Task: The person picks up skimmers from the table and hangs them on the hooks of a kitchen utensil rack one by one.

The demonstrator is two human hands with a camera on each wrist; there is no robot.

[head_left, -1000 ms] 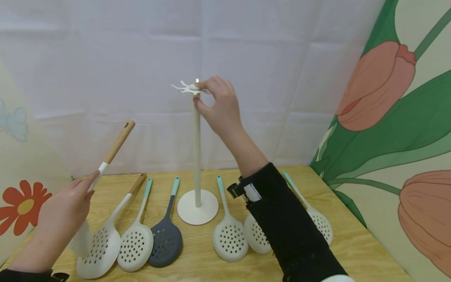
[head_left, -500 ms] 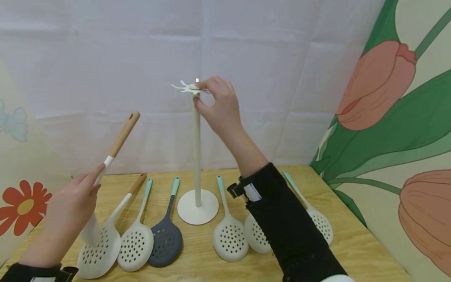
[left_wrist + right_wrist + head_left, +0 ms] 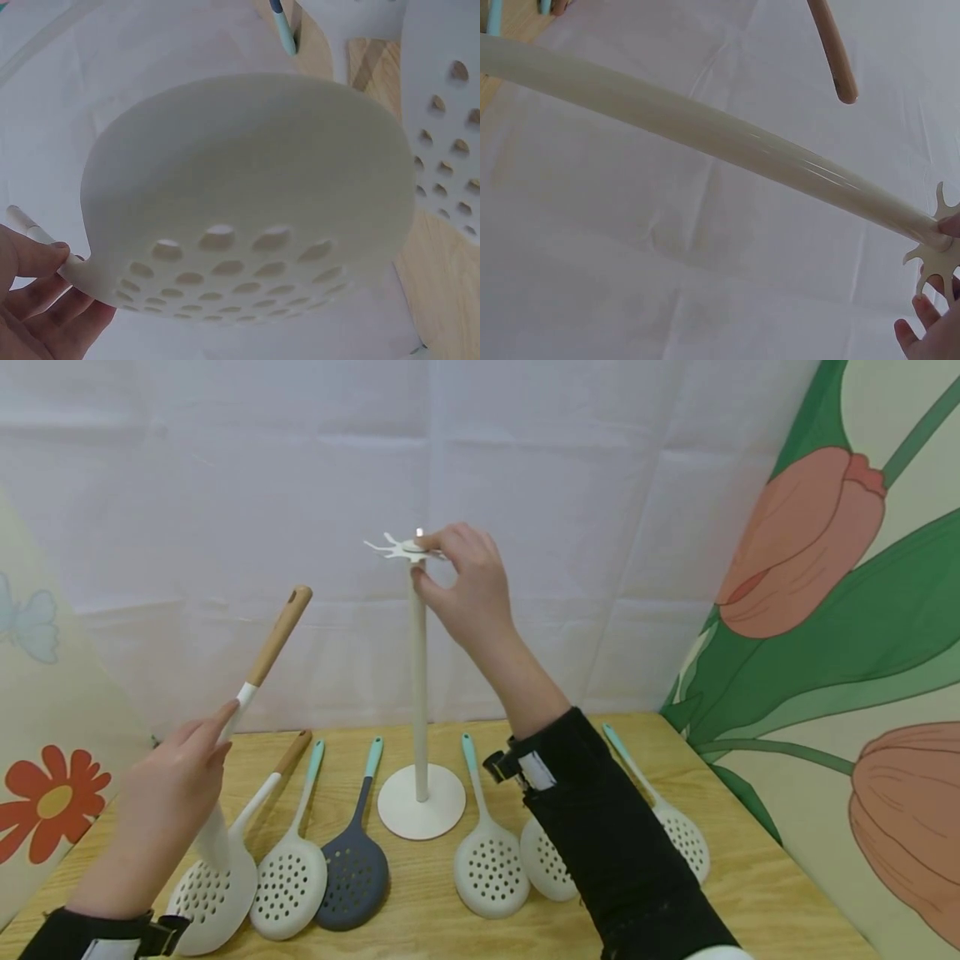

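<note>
Left hand gripping the white neck of a cream perforated skimmer with a wooden handle, lifted clear of the table's front-left corner, wooden end tilted up toward the rack. Right hand up at the top of the tall cream utensil stand, thumb on the pole and fingertips pinching the star-shaped hook disc. Stand base near the middle of the light wooden table. No utensil on any hook yet. Lying flat along the table: a second wooden-handled skimmer, a cream skimmer with teal handle, a dark grey skimmer, three more cream skimmers right of the base. Judged barely begun: first skimmer only raised, hanging not yet done, six left.
</note>
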